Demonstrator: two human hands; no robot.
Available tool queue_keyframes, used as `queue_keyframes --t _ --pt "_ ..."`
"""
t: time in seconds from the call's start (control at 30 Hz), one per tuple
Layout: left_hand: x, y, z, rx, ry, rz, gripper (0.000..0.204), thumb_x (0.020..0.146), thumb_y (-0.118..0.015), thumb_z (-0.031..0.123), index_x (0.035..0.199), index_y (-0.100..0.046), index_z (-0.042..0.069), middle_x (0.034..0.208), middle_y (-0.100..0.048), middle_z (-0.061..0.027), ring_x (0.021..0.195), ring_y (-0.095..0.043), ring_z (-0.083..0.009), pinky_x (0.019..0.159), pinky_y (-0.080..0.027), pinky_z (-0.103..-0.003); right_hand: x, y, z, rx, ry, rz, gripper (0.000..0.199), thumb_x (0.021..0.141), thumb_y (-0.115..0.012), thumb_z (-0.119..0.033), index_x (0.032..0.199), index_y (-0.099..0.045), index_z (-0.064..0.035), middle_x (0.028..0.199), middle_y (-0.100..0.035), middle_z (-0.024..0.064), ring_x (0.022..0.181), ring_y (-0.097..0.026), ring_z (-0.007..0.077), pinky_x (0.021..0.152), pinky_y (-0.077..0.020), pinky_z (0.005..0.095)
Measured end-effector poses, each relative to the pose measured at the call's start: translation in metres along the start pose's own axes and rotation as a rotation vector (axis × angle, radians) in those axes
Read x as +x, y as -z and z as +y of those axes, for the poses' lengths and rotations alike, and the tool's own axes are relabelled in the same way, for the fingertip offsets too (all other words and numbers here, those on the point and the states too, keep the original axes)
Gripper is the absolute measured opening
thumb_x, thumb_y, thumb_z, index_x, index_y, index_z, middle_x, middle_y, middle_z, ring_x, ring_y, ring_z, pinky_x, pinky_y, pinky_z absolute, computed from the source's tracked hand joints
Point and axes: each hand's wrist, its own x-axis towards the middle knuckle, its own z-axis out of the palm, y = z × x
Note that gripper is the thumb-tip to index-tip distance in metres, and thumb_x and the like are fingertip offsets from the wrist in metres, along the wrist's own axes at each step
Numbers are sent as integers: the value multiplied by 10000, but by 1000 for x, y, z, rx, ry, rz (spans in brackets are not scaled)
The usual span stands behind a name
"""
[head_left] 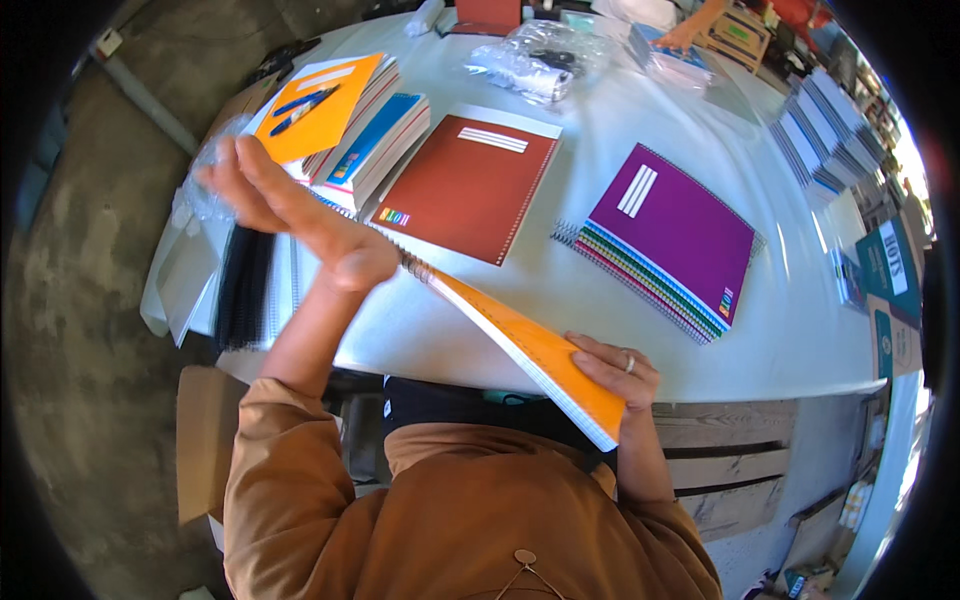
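An orange notebook [545, 345] slants edge-up in front of my body, its white pages facing me. My right hand [618, 372], with a ring on one finger, is closed round its lower right end. At the upper left end a spiral coil [412, 263] runs along the binding. My left hand [310, 220] is beside that end, fingers stretched out and slightly blurred; whether the palm touches the coil, I cannot tell. Beyond the notebook lie a brown cover sheet [470, 185] with punched holes and, to its right, a stack of spiral notebooks with a purple one [675, 230] on top.
At the left, pens [303, 108] lie on an orange cover [340, 125] atop stacked page blocks [385, 140]. Black coils [245, 290] hang near the table's left edge. Clear plastic wrapping [535, 65] is at the back, notebook stacks [828, 130] at the right. Another person's hand [692, 25] shows at the far side.
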Motion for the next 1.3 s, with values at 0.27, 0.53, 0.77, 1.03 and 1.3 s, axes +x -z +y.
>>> queue_keyframes --t 0.27,0.53,0.77,1.03,1.3 --pt "-6 -22 52 -4 -237 -294 1160 691 -341 816 1376 -117 -92 1397 -130 -347 1341 -48 -409 1052 36 -528 -8 4 -2 36 -31 -2 277 703 -673 -94 962 -676 3 935 -654 213 742 -672 245 650 -527 278" --pt "-53 -20 67 -119 -294 -329 1057 697 -431 774 1343 -281 -49 1344 -273 -321 1285 -215 -441 1056 -110 -558 -6 4 -1 54 -17 35 258 697 -682 -77 943 -680 3 942 -654 207 756 -673 242 651 -534 278" --pt "32 -28 94 -36 -280 -107 628 847 -433 564 1158 -491 22 1127 -483 -235 1100 -425 -396 928 -285 -513 -10 4 -1 221 -208 84 241 710 -679 -51 941 -675 16 941 -665 167 751 -668 219 661 -517 263" --pt "97 -28 103 -53 396 -623 316 763 -686 302 627 -583 36 596 -551 -86 516 -539 -268 484 -430 -330 -8 7 4 427 -556 283 170 768 -684 -13 922 -650 52 835 -664 94 704 -608 112 626 -485 226" --pt "115 -11 88 -318 294 -1051 178 726 -716 188 745 -616 43 718 -584 -68 762 -562 -235 639 -442 -343 -17 14 20 535 -578 283 193 778 -683 -38 953 -635 27 869 -664 89 767 -618 119 689 -502 247"
